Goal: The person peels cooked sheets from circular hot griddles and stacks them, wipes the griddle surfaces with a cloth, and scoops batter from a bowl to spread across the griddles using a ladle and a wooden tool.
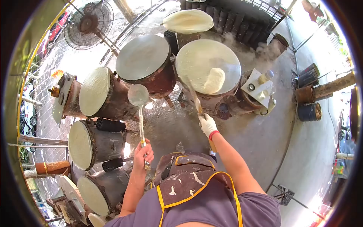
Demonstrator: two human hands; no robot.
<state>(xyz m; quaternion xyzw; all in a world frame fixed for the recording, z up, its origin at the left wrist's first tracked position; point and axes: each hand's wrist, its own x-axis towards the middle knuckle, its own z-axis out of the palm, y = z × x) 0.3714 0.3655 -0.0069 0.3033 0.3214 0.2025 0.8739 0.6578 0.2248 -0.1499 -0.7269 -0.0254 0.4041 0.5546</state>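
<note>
My left hand (143, 154) is closed round the handle of a long ladle (138, 95), whose round, batter-smeared bowl is raised in front of a bare griddle. My right hand (207, 125), in a white glove with a red band at the wrist, grips the wooden handle of a scraper (197, 105). The scraper's thin end reaches the near left rim of a steaming round griddle (196, 56); its exact shape is blurred. On that griddle lies a folded, pale sheet of cooked batter (214, 81), near the right front edge.
Several drum stoves curve round my left, one topped by a bare griddle (143, 57), others by pale batter sheets (93, 91). Another sheet (188, 21) covers the far stove. Bottles (265, 76) stand on a tray at right. A fan (88, 24) stands far left.
</note>
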